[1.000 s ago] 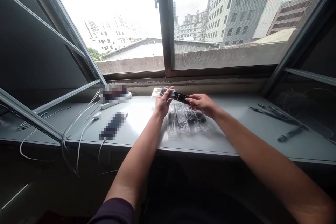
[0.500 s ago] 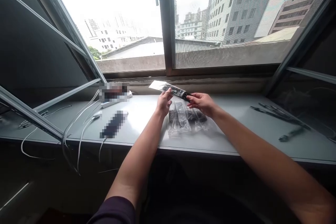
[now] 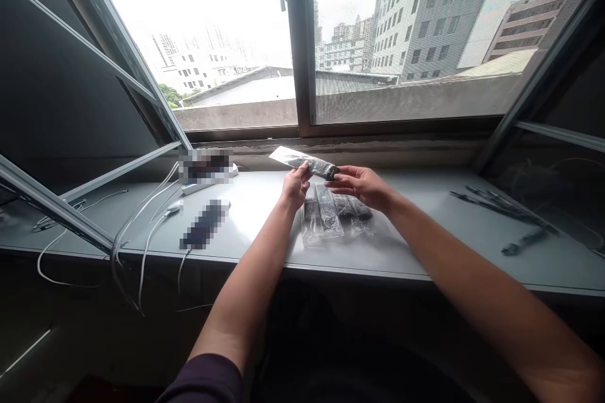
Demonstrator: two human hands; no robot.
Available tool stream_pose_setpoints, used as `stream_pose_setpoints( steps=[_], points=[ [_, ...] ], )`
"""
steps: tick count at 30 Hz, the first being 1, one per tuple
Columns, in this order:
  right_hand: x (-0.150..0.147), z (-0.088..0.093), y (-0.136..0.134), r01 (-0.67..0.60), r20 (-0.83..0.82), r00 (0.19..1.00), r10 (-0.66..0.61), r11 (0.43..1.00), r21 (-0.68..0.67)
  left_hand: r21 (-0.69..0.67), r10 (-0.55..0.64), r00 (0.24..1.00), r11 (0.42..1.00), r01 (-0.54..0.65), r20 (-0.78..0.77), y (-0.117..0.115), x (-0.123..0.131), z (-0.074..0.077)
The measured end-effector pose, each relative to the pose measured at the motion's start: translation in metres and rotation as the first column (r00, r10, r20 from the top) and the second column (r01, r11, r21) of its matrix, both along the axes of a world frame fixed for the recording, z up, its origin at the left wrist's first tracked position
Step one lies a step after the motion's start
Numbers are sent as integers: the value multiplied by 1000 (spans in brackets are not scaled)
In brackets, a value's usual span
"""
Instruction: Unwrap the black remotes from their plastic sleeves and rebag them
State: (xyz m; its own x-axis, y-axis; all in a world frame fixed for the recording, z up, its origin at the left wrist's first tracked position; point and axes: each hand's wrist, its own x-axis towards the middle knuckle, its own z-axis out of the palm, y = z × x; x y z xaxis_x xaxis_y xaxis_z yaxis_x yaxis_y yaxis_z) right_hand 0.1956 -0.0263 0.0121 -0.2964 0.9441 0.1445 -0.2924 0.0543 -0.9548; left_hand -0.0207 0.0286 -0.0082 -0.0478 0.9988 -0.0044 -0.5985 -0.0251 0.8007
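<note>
My left hand pinches a clear plastic sleeve with a black remote control inside, held tilted above the desk. The sleeve's flat end points up and to the left. At its right end, the fingers of my right hand close about the remote's dark tip, which shows at the sleeve's mouth. Just below my hands lie several dark remotes in clear plastic sleeves, side by side; my right hand partly covers them.
On the left of the desk are a blurred-out dark object, a white power strip and white cables. Dark pens or thin tools lie to the right. A window frame rises behind the desk.
The remote has gone deeper into the sleeve, so less of its dark end sticks out. My right hand has moved slightly left with it; my left hand is nearly still.
</note>
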Motion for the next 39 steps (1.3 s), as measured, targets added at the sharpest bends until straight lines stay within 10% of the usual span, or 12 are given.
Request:
stream_pose_setpoints(
  steps=[16,28,39],
  points=[
    [-5,2,-3,204,233,936,-263,947,247,138,-216,952,959,249,-215,-14,9,-3],
    [-7,2,-7,141,351,908,-230,955,261,183,-327,854,886,426,-404,-29,8,1],
    [-4,3,-2,178,265,930,-253,945,275,80,-117,971,988,136,-208,-13,7,1]
  ],
)
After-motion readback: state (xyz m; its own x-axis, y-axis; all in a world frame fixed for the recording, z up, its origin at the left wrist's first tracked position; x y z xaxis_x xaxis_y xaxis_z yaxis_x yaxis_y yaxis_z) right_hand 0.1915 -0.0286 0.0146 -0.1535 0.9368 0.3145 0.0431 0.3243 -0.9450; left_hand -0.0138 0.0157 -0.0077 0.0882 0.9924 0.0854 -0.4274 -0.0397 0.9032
